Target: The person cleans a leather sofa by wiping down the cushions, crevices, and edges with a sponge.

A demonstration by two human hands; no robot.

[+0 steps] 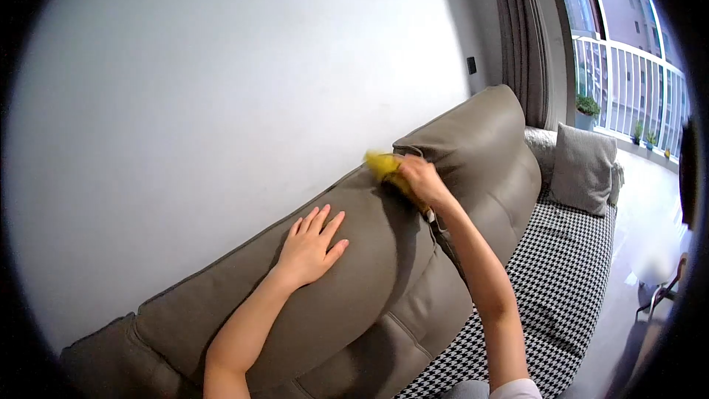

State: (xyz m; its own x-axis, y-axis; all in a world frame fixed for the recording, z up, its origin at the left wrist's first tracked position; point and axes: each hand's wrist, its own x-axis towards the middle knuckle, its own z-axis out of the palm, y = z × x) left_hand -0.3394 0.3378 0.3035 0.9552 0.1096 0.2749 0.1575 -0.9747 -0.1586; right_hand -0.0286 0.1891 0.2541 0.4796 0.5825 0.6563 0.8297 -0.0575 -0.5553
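Observation:
My left hand lies flat on the upper backrest of a brown leather sofa, its fingers spread and nothing in it. Further right, my right hand is closed around a yellow cloth, which is blurred by motion. The cloth lies against the top of the backrest, close to the gap between two back cushions. Part of it is hidden under my fingers. A small whitish piece shows just below the cloth; I cannot tell what it belongs to.
A white wall rises behind the sofa. A black-and-white houndstooth cover lies over the seat, with a grey cushion at the far end. Beyond are a dark curtain, a balcony railing and potted plants.

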